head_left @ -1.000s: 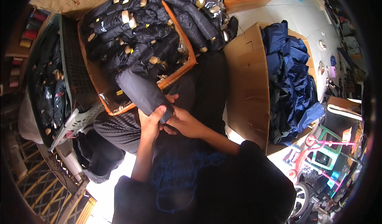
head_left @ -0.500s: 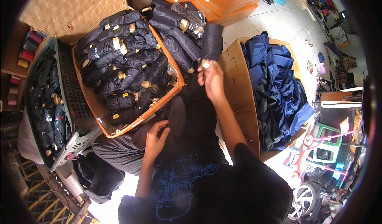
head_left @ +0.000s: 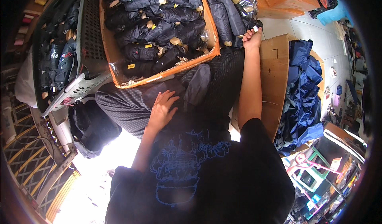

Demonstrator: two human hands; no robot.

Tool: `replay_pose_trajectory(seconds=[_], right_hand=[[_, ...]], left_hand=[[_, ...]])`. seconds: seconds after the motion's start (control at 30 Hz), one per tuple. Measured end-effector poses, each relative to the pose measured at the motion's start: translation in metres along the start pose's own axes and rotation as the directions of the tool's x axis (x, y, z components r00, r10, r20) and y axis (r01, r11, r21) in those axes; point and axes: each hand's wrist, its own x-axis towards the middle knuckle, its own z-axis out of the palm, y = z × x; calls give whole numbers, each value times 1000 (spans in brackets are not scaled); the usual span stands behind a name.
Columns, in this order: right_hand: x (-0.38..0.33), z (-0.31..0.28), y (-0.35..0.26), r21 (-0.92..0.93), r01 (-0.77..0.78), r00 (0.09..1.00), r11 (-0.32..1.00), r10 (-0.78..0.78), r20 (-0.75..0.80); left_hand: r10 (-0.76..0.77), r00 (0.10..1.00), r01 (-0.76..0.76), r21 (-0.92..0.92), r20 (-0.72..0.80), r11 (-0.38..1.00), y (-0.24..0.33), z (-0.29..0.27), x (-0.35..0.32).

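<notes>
My right hand is stretched far forward, its fingers closed round the pale end of a rolled black fabric bundle. That bundle is mostly hidden and lies at the edge of a pile of similar black rolls. My left hand rests over my lap, fingers spread, holding nothing. Just beyond its fingertips lie dark cloth sleeves on my striped trousers. In front of me stands a cardboard box with an orange-taped rim, packed with black rolls that have pale ends and small yellow tags.
A grey perforated basket of black rolls stands left of the box. To the right is a brown carton filled with navy fabric. An orange-taped box sits beyond the pile. A black bag lies at left.
My right hand has lowered the raised bundle onto the pile, still gripping its pale end. My left hand's fingers have spread over my lap. The whole view has shifted.
</notes>
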Motion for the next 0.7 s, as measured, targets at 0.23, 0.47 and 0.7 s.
replay_pose_trajectory(seconds=[0.23,0.47,0.7], right_hand=[[-108,2,20,-295,378,926,877,-355,132],[-162,53,86,-489,823,544,290,-150,826],[-93,104,141,-313,846,496,-431,423,758]], left_hand=[[-96,967,81,-73,-235,994,-14,-10,-3],[-26,929,-9,-94,-370,996,-16,-28,12],[75,899,-49,72,-432,996,-22,-36,-17]])
